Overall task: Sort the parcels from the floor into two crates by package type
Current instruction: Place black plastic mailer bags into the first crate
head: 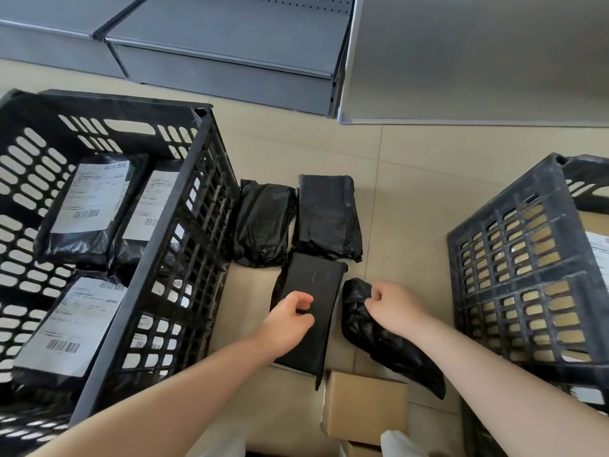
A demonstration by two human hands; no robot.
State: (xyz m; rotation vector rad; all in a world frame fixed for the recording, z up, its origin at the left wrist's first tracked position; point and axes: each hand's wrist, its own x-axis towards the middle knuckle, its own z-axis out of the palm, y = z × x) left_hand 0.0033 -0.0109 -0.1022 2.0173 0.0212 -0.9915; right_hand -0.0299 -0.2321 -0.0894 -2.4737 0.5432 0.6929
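Below, both hands [339, 311] on 2 black parcels [309, 311]

place: stockroom or parcel-sorting area | landmark: tiled floor [412, 179] | on it: grey metal shelving units [230, 54] at the far edge; black slotted crates [184, 225] holding labelled mailer bags [89, 206]; loose black bags [326, 216]; cardboard boxes [362, 404]

Both forearms bare, reaching forward. Left hand [290, 316] fingers curled, pinching flat black parcel [309, 291]; right hand [392, 306] just right of it, curled, gripping crumpled black bag [379, 338].
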